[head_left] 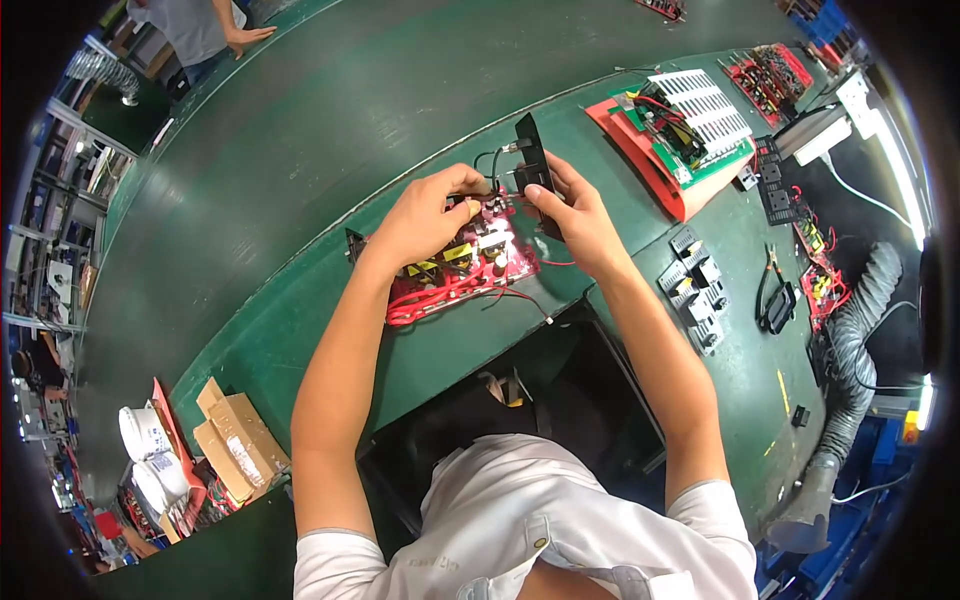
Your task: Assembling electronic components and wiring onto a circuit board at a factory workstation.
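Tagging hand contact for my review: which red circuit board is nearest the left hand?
The red circuit board directly under the left hand, with red wires bundled along its near edge; the other red boards lie well away from it.

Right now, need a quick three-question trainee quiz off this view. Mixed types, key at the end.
1. Which hand holds the black panel?
2. Pick one: the circuit board under the left hand is mainly
A) blue
B) red
C) white
3. True or false: the cardboard box is to the left of the circuit board.

Key:
1. The right hand
2. B
3. True
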`<move>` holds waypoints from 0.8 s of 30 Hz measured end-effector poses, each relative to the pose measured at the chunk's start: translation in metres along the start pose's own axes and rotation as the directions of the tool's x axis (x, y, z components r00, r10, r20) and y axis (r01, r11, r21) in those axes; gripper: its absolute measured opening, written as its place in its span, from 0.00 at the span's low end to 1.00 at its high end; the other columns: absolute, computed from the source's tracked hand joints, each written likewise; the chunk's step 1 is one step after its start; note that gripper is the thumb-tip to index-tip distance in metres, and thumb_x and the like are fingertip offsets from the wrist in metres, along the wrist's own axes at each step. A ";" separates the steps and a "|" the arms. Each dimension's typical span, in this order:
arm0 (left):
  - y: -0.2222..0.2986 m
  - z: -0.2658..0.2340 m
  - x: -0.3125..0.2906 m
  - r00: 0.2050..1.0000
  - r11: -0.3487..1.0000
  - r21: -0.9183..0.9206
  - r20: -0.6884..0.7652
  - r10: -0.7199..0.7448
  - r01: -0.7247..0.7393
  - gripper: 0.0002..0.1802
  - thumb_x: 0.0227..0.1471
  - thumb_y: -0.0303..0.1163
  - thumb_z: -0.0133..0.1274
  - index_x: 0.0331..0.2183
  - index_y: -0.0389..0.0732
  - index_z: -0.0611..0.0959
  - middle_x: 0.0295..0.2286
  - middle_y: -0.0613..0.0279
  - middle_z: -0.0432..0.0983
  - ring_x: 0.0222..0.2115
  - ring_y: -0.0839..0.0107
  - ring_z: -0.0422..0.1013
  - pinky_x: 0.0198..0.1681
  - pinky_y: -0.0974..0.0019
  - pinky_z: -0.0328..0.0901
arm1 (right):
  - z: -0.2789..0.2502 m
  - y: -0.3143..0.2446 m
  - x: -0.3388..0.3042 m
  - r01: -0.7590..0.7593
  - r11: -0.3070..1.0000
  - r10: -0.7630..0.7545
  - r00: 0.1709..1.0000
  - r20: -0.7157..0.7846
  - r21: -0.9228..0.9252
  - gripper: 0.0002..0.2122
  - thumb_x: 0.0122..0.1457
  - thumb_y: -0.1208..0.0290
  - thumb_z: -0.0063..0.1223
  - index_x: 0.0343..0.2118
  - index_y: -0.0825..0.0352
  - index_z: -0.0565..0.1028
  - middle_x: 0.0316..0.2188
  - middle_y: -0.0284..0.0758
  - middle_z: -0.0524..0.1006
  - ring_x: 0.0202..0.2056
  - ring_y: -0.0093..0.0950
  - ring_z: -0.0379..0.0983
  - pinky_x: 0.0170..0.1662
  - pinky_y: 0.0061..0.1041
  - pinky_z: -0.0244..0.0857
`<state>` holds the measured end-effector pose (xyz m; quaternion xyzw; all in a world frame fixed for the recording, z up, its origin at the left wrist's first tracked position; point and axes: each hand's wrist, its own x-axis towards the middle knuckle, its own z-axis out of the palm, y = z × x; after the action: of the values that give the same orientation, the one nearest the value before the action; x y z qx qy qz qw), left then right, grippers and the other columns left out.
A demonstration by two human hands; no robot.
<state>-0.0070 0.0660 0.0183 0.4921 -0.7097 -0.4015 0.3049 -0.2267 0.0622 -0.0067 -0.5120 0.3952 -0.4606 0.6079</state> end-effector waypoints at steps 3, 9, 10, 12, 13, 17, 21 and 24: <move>-0.003 -0.001 0.004 1.000 0.997 -0.079 0.014 0.026 -0.025 0.14 0.52 0.25 0.54 0.43 0.33 0.76 0.39 0.59 0.78 0.44 0.69 0.73 0.51 0.63 0.66 | -0.007 0.003 0.009 0.014 1.000 -0.014 0.999 0.036 0.020 0.25 0.62 0.70 0.55 0.61 0.69 0.64 0.46 0.32 0.75 0.41 0.19 0.72 0.44 0.19 0.66; 0.026 -0.013 -0.032 0.943 0.925 0.358 -0.243 0.228 -0.132 0.15 0.52 0.27 0.54 0.43 0.36 0.80 0.44 0.50 0.77 0.45 0.52 0.73 0.49 0.59 0.66 | -0.020 -0.010 -0.001 0.431 0.312 -0.665 0.736 0.130 -0.846 0.22 0.55 0.70 0.61 0.53 0.67 0.71 0.46 0.42 0.74 0.45 0.43 0.72 0.47 0.32 0.67; 0.036 -0.015 -0.042 0.961 0.931 0.338 -0.184 0.206 -0.135 0.14 0.51 0.26 0.54 0.42 0.35 0.81 0.43 0.51 0.77 0.44 0.52 0.74 0.48 0.59 0.67 | -0.019 -0.019 -0.026 0.401 0.411 -0.506 0.847 0.161 -0.818 0.21 0.54 0.69 0.62 0.51 0.68 0.71 0.45 0.42 0.74 0.45 0.42 0.72 0.47 0.33 0.67; 0.036 -0.012 -0.056 0.972 0.930 0.327 -0.098 0.212 -0.170 0.11 0.50 0.24 0.55 0.38 0.34 0.82 0.40 0.51 0.78 0.39 0.54 0.75 0.45 0.61 0.68 | -0.008 -0.015 -0.074 0.362 0.451 -0.266 0.927 0.265 -0.815 0.18 0.53 0.69 0.62 0.46 0.68 0.72 0.41 0.42 0.72 0.43 0.41 0.72 0.46 0.35 0.67; 0.040 -0.007 -0.056 0.969 0.926 0.313 -0.061 0.239 -0.209 0.11 0.50 0.24 0.55 0.38 0.34 0.82 0.40 0.51 0.78 0.39 0.54 0.75 0.45 0.60 0.68 | -0.005 -0.006 -0.089 0.374 0.394 -0.199 0.926 0.320 -0.839 0.17 0.53 0.69 0.62 0.44 0.68 0.73 0.38 0.42 0.72 0.41 0.41 0.71 0.45 0.36 0.67; 0.050 0.012 -0.055 0.964 0.917 0.297 0.057 0.260 -0.265 0.12 0.49 0.23 0.56 0.39 0.35 0.81 0.38 0.52 0.78 0.36 0.52 0.75 0.41 0.58 0.68 | 0.004 0.022 -0.102 0.369 0.267 -0.215 0.923 0.318 -0.890 0.09 0.53 0.73 0.57 0.36 0.68 0.73 0.33 0.40 0.68 0.37 0.40 0.69 0.40 0.37 0.66; 0.052 0.030 -0.070 0.969 0.844 0.476 0.136 0.208 -0.248 0.15 0.44 0.23 0.61 0.38 0.37 0.82 0.38 0.56 0.74 0.40 0.56 0.71 0.44 0.57 0.67 | 0.001 0.031 -0.104 0.358 0.249 -0.181 0.930 0.320 -0.900 0.06 0.52 0.75 0.54 0.32 0.69 0.71 0.32 0.39 0.68 0.36 0.40 0.68 0.39 0.36 0.66; 0.046 0.042 -0.073 0.971 0.774 0.586 0.159 0.179 -0.239 0.12 0.45 0.24 0.59 0.36 0.37 0.82 0.41 0.56 0.72 0.44 0.57 0.68 0.47 0.55 0.65 | -0.002 0.029 -0.097 0.391 0.391 -0.223 0.919 0.326 -0.833 0.06 0.53 0.76 0.54 0.33 0.69 0.71 0.30 0.41 0.72 0.34 0.40 0.72 0.38 0.37 0.68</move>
<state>-0.0388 0.1549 0.0352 0.4616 -0.8641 -0.1418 0.1418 -0.2497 0.1569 -0.0351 -0.8513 0.4239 -0.2477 0.1851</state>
